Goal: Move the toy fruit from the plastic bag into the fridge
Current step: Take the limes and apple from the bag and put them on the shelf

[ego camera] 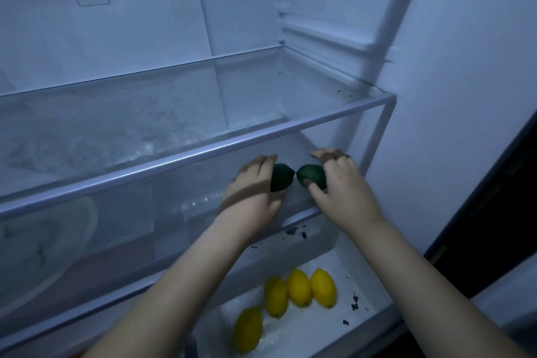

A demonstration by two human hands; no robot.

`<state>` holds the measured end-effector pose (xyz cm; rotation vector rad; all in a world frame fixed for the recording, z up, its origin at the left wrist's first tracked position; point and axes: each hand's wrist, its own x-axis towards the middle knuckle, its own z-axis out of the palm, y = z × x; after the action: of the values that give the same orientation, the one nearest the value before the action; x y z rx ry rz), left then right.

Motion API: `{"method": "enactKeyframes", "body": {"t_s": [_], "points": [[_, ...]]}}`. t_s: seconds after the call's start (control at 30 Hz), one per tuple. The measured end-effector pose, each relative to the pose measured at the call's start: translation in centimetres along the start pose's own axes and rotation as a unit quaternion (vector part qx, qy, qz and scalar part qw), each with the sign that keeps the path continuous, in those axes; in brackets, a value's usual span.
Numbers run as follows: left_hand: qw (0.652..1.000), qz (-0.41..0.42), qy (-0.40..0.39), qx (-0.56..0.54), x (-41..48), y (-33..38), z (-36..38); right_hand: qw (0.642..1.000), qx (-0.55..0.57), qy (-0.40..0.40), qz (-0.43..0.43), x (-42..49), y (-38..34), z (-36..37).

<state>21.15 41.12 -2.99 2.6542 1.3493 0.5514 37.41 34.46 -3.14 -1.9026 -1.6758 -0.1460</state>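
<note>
Both my arms reach into the open fridge, under the upper glass shelf [203, 151]. My left hand [252, 192] grips a dark green toy lime [280, 179] on the middle shelf. My right hand [340, 183] holds a second green toy lime [311, 173], with fingers over its top and thumb below. The two limes touch tip to tip near the right end of the middle shelf [302, 216]. Several yellow toy lemons [299, 286] lie in the white compartment below. The plastic bag is out of view.
The fridge's right inner wall [453, 96] stands close to my right hand. Shelf rails [322, 38] run along that wall higher up. Small dark flecks [354, 302] dot the bottom compartment. A pale rounded object [43, 241] shows blurred through the shelf at the left.
</note>
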Motion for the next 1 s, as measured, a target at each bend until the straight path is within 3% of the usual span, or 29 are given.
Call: {"method": "enactKeyframes", "body": {"t_s": [0.3,0.6,0.83,1.0], "points": [[0.994,-0.008,0.066,0.09,-8.6,4.0,-4.5,0.994,0.075,-0.002,-0.082,-4.6,-1.8,-3.6],[0.976,-0.124,0.123,0.134,-22.4,9.2,-7.4,0.968,0.145,-0.033,-0.202,-13.5,-4.7,-7.4],[0.945,-0.23,0.161,0.167,-33.6,10.3,-11.1,0.933,0.198,-0.074,-0.293,-18.6,-12.1,-9.4],[0.9,-0.33,0.187,0.215,-43.3,9.8,-14.7,0.877,0.257,-0.124,-0.387,-23.2,-20.9,-10.0]]}}
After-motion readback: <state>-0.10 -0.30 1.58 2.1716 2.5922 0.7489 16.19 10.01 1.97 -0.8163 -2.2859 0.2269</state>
